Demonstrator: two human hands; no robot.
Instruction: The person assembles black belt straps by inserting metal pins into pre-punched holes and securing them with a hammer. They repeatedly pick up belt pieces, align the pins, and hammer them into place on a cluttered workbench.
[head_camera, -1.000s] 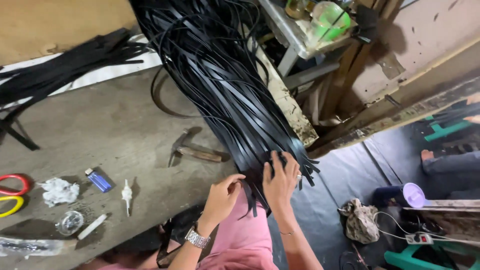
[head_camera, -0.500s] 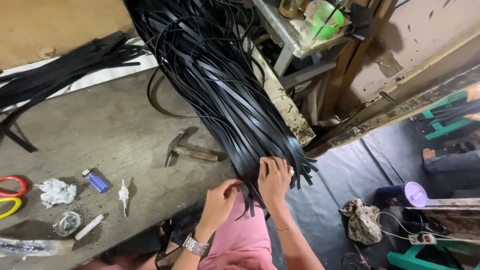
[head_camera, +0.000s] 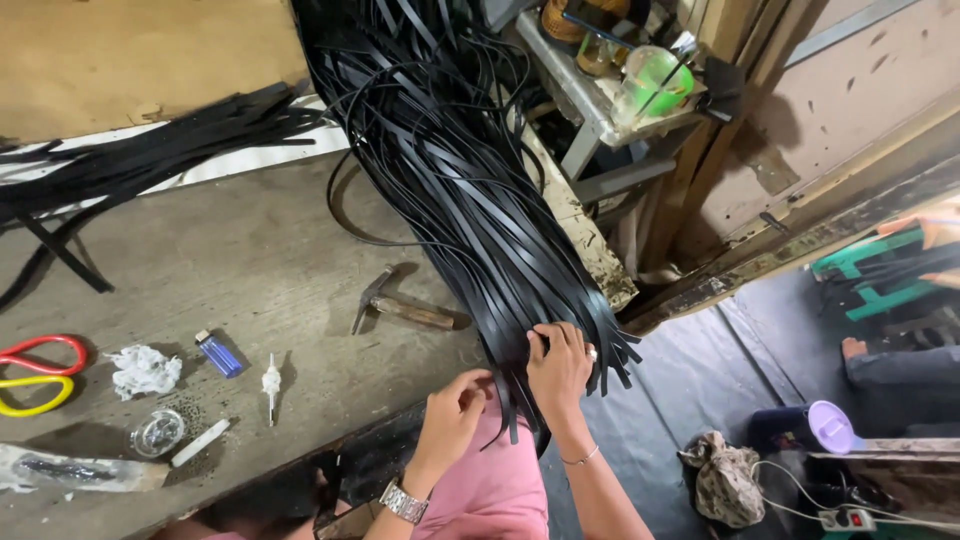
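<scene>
Both hands are sorting the loose ends of the black strips draped over the surface's front edge. The right hand fingers are pressed spread on the bundle, and the left hand fingers pinch a few strands (hammer lies nearby). Next likely calls for drawing single strips free without tangling.

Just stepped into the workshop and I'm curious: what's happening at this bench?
A person is working both bare hands into the hanging ends of a big bundle of black strips that drapes across the bench and over its edge. The right hand presses on the strip ends; the left hand, wearing a wristwatch, fingers a few strands just beside it. A hammer, a blue lighter and red and yellow scissors lie untouched on the bench.
</scene>
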